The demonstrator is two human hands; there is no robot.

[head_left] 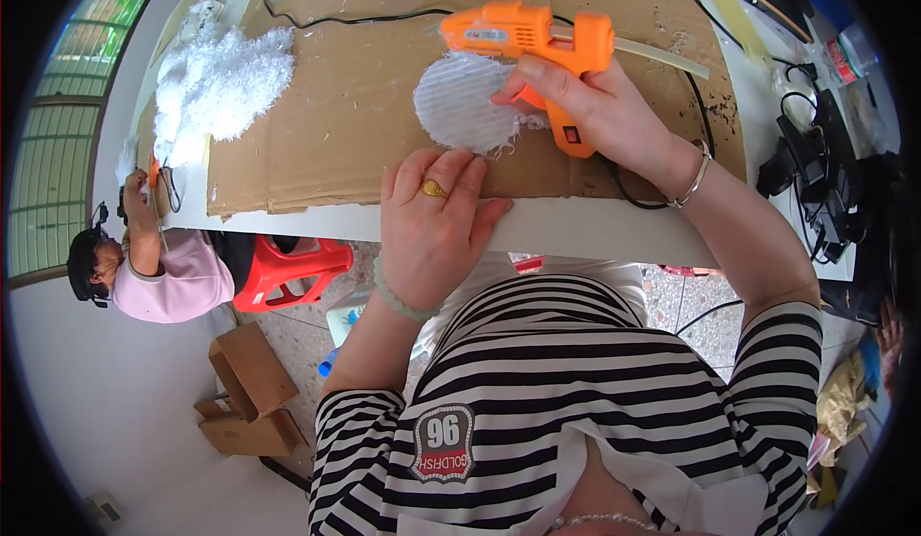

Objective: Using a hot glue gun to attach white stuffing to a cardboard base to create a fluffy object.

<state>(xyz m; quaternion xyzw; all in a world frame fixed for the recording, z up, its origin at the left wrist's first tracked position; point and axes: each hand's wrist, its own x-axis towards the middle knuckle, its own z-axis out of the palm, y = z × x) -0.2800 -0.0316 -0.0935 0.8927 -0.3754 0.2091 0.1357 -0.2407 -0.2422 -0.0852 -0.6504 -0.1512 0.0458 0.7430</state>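
An orange hot glue gun point(528, 29) is in my right hand point(614, 109), which is wrapped round its grip. A pale glue stick point(662, 56) juts from the gun's back, and its nozzle points left. Under the gun lies a round, ribbed white disc point(460, 104) with frayed threads at its right edge. My left hand point(432, 214) rests on the brown cardboard point(326, 152) at the disc's near edge, thumb apart from the fingers. Its fingertips are close to the disc; whether they press on it I cannot tell.
Fluffy white material point(225, 85) lies at the left of the cardboard. A black cable point(374, 20) crosses the far side. Black devices and cords point(815, 176) crowd the table's right end. At left, another person point(173, 272) sits on a red stool point(293, 272); cardboard boxes point(251, 373) stand behind.
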